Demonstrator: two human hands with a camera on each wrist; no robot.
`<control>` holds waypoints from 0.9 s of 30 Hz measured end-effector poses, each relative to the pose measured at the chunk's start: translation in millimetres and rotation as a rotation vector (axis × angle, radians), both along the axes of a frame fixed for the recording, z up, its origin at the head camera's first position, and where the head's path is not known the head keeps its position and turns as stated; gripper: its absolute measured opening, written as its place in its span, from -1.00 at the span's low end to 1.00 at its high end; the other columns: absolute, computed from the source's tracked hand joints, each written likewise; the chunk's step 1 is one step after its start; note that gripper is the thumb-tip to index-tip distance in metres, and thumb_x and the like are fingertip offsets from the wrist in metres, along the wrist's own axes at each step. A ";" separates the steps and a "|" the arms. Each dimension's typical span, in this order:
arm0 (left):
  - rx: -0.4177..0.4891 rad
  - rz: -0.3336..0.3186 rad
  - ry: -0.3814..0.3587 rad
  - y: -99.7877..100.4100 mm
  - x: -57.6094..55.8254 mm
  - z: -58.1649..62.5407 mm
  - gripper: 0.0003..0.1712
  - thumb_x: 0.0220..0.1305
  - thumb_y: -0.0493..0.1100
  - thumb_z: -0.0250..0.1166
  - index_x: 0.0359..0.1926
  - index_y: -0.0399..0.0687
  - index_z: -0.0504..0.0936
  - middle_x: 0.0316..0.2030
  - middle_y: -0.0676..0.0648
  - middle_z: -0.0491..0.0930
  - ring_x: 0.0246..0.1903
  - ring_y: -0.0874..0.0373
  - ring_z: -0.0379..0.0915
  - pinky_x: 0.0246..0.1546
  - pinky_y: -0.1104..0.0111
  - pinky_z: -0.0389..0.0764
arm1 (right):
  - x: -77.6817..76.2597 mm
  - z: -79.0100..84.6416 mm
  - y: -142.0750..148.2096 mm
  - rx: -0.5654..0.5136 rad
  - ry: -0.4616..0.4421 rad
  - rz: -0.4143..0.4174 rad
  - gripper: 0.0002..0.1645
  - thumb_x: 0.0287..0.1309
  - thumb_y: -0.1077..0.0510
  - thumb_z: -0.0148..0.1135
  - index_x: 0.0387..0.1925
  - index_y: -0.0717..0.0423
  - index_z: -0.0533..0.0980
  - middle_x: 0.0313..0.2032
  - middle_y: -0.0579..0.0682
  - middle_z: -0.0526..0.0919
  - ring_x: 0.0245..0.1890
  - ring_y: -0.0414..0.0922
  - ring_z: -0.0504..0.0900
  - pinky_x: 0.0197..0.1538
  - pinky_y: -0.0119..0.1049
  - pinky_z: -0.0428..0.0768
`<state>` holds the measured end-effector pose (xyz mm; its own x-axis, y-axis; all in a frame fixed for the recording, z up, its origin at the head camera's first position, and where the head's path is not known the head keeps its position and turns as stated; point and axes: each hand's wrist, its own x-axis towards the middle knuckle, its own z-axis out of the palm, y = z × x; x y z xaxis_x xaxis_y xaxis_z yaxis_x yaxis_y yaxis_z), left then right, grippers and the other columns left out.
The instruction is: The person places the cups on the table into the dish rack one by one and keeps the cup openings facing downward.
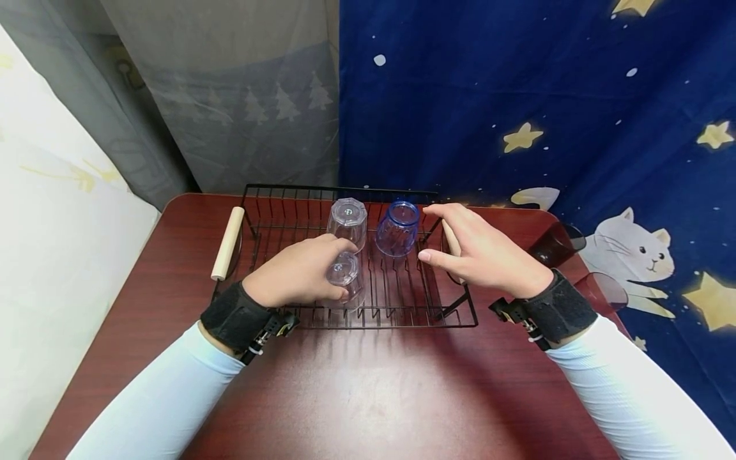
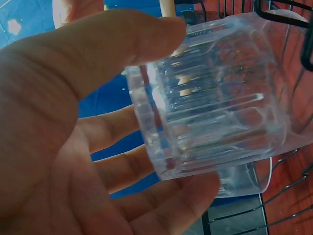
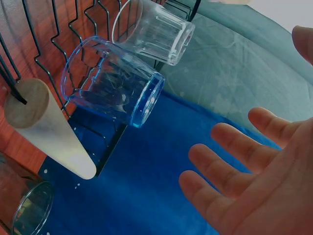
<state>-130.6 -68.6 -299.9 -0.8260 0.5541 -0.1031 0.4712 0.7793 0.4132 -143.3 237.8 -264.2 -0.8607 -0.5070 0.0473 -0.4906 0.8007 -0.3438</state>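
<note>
My left hand (image 1: 299, 271) grips a clear glass (image 1: 344, 271) near the front of the black wire rack (image 1: 382, 327). The glass stands upside down, its base between thumb and fingers; in the left wrist view the thumb lies on one side of this clear glass (image 2: 220, 103). Directly behind it is a second upturned clear glass (image 1: 348, 220). To the right stands an upturned blue glass (image 1: 397, 230). My right hand (image 1: 483, 249) hovers beside the blue glass, above the rack's right wooden handle (image 1: 452, 239), its fingers spread and holding nothing.
A second wooden handle (image 1: 227, 243) is on the rack's left end. Two dark reddish glasses, a far one (image 1: 556, 244) and a nearer one (image 1: 600, 292), stand at the table's right edge. Curtains (image 1: 448, 108) hang behind the reddish-brown table (image 1: 356, 390).
</note>
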 end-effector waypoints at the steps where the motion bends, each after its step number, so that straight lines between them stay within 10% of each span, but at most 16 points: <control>1: -0.003 0.000 -0.008 0.0 -0.2 -0.7 -0.19 0.06 0.07 0.53 0.34 0.09 0.46 0.11 -0.02 0.53 -0.02 0.11 0.54 -0.02 0.14 0.57 | -0.4 -0.6 0.2 0.002 -0.003 -0.002 -0.09 0.24 -0.35 0.24 0.44 -0.01 0.24 0.36 0.03 0.35 0.42 -0.01 0.26 0.41 0.06 0.28; 21: -0.018 0.006 -0.024 2.7 -1.3 -5.2 -0.09 0.12 0.13 0.49 0.44 0.03 0.34 0.26 -0.13 0.46 0.21 -0.04 0.46 0.11 0.05 0.54 | -3.6 -11.1 -0.7 0.032 -0.009 -0.009 -0.09 0.26 -0.34 0.23 0.44 0.06 0.25 0.35 0.07 0.36 0.39 0.03 0.31 0.39 0.09 0.30; 27: 0.105 0.025 0.049 -2.9 -2.2 1.9 -0.17 0.28 0.19 0.33 0.46 0.00 0.31 0.30 -0.13 0.41 0.29 -0.05 0.36 0.21 0.06 0.48 | -4.4 -9.3 0.0 0.030 -0.014 -0.024 -0.13 0.26 -0.32 0.24 0.41 0.03 0.27 0.25 0.04 0.41 0.36 0.02 0.33 0.38 0.08 0.32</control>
